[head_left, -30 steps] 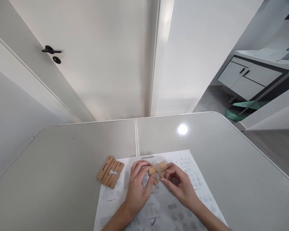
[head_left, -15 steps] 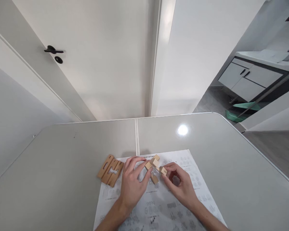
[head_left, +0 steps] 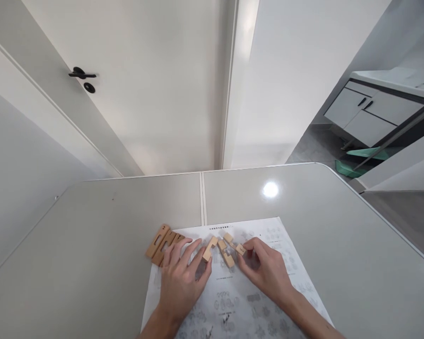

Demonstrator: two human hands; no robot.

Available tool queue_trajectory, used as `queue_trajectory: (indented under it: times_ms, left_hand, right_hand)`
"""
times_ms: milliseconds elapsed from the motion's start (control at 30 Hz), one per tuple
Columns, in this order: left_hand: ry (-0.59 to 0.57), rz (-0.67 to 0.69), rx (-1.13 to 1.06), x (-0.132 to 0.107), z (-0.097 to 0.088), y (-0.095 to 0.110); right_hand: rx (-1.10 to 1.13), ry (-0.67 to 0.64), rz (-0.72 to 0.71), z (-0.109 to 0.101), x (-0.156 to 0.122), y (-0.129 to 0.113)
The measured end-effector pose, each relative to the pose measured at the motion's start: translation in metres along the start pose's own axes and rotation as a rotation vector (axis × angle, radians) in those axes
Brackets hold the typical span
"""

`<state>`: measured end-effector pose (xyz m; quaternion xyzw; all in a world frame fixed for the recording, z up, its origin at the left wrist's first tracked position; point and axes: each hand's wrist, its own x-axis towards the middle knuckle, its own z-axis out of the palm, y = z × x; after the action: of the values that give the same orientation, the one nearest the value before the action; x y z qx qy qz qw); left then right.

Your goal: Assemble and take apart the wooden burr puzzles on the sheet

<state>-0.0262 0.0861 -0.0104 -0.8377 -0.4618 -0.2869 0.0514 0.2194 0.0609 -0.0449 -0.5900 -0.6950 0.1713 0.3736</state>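
Between the thumb and fingers of my left hand (head_left: 182, 280) is a light notched wooden block (head_left: 207, 254), held at a slant. My right hand (head_left: 267, 268) pinches the near end of another pale wooden block (head_left: 240, 249), which bears a dark mark on its end. A third notched wooden block (head_left: 227, 255) lies on the printed paper sheet (head_left: 229, 285) between the two hands. Darker brown wooden pieces (head_left: 158, 240), laid side by side with cut-outs and numbers, are just left of my left hand, which partly covers them.
The grey table (head_left: 92, 245) has a seam (head_left: 203, 197) down its middle and a bright light reflection at the back. Beyond its far edge is a white door (head_left: 155, 94) with a black handle (head_left: 81, 74). At right stands a sink cabinet (head_left: 374, 108).
My left hand has moved left and toward me with one block, away from the others. The blocks, bunched together before, are now apart. My right hand has stayed nearly in place.
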Motion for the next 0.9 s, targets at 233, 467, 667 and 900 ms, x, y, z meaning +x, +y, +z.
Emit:
queue_trajectory:
  times_ms: [233, 467, 667, 900]
  left_hand:
    - [-0.04, 0.015, 0.008, -0.004, 0.005, 0.008]
    - [-0.063, 0.018, -0.062, -0.001, 0.006, 0.017]
    - [-0.17, -0.028, -0.154, 0.001, 0.005, 0.017]
    - [-0.45, 0.018, -0.227, 0.015, 0.014, 0.015]
  right_hand:
    - [-0.101, -0.027, -0.091, 0.0, 0.001, 0.001]
    - [-0.08, -0.118, -0.153, -0.004, 0.002, 0.003]
    - [-0.069, -0.182, -0.222, -0.01, 0.007, 0.0]
    - [-0.018, -0.249, -0.283, -0.014, 0.008, 0.002]
